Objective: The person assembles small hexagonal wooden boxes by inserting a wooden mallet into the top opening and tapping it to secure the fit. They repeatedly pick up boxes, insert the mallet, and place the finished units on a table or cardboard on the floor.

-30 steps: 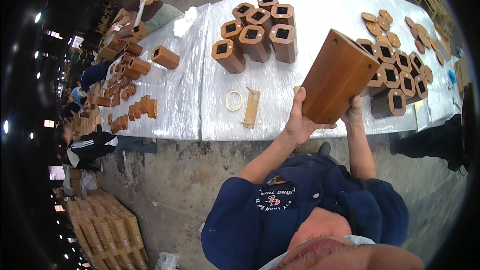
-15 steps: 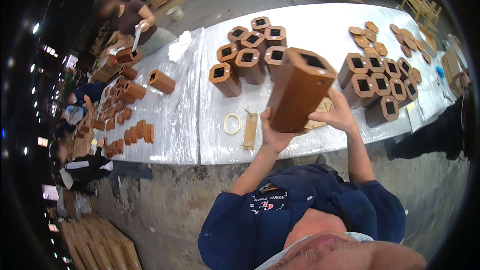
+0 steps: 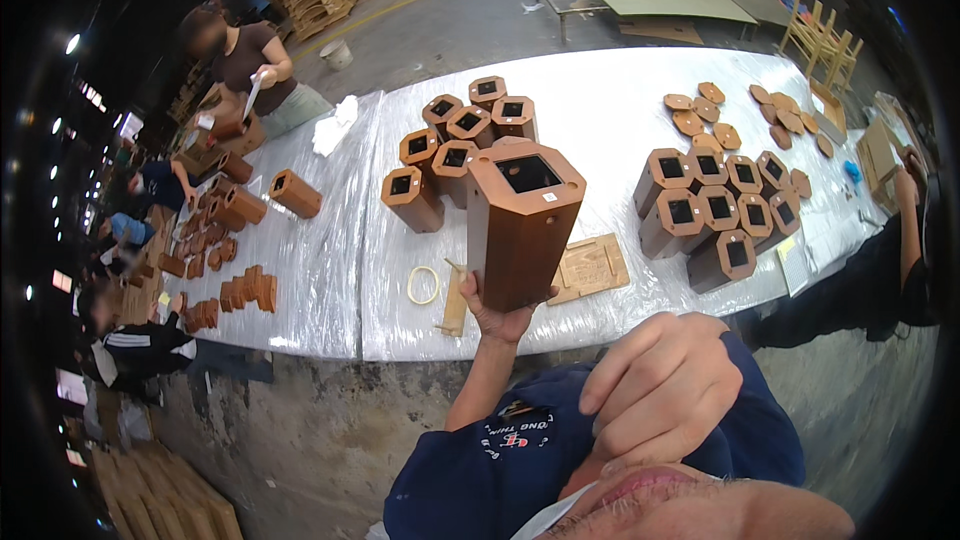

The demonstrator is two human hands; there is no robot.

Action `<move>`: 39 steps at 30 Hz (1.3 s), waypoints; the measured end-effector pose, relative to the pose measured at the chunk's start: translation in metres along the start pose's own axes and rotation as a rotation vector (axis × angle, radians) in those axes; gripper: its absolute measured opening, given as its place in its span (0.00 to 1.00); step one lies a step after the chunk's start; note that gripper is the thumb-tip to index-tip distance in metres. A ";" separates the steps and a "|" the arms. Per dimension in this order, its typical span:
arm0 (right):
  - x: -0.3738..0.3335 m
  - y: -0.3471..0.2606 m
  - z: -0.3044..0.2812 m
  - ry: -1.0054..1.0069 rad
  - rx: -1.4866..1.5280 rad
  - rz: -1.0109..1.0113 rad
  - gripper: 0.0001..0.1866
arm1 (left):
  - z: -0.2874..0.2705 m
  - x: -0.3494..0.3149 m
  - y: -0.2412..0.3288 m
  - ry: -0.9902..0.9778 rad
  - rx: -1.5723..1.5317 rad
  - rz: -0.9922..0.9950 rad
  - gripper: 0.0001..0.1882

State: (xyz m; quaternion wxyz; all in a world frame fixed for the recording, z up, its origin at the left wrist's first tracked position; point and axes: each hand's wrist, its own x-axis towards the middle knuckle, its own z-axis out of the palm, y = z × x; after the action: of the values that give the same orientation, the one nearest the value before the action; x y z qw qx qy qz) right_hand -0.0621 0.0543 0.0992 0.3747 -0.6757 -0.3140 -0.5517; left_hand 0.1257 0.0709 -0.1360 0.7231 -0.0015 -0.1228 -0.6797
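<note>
A tall reddish-brown wooden box (image 3: 515, 250) with cut corners stands upright in the air over the near table edge. Its top has a square opening and a small white label. My left hand (image 3: 500, 318) holds it from below, fingers wrapped round its base. Close to my chest, my right hand (image 3: 665, 385) is raised with its fingers curled in; whatever they may hold is hidden. Beneath and beside the box lie a flat wooden jig board (image 3: 592, 268), a narrow wooden piece (image 3: 455, 305) and a pale yellow tape ring (image 3: 423, 285).
Similar boxes stand grouped behind (image 3: 412, 198) and to the right (image 3: 722, 258) on the plastic-covered table (image 3: 590, 90). Wooden discs (image 3: 705, 108) lie at the far right. A co-worker (image 3: 250, 60) handles a box at the far left; another person's arm (image 3: 908, 210) shows at the right.
My right hand has let go of the box and come up toward my chest. The box has moved left and turned more upright, now in my left hand alone.
</note>
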 end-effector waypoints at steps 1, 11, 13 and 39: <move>0.002 -0.003 -0.007 -0.049 -0.036 -0.006 0.06 | 0.001 -0.003 -0.002 0.000 0.007 0.013 0.41; -0.007 0.008 -0.037 0.044 -0.308 0.086 0.12 | 0.002 -0.038 -0.007 0.304 0.132 0.174 0.46; -0.006 -0.001 -0.028 0.013 -0.320 0.100 0.15 | -0.007 -0.028 -0.014 0.056 0.165 0.153 0.48; -0.209 0.075 -0.046 0.406 -0.297 0.967 0.63 | 0.050 -0.021 -0.012 0.057 0.282 0.088 0.49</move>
State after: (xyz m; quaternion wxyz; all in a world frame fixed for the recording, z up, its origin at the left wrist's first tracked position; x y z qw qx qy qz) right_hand -0.0627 -0.0263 -0.1124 0.5393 -0.6685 0.1929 -0.4744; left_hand 0.1040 0.0991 -0.0928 0.7484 0.1141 -0.1963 -0.6232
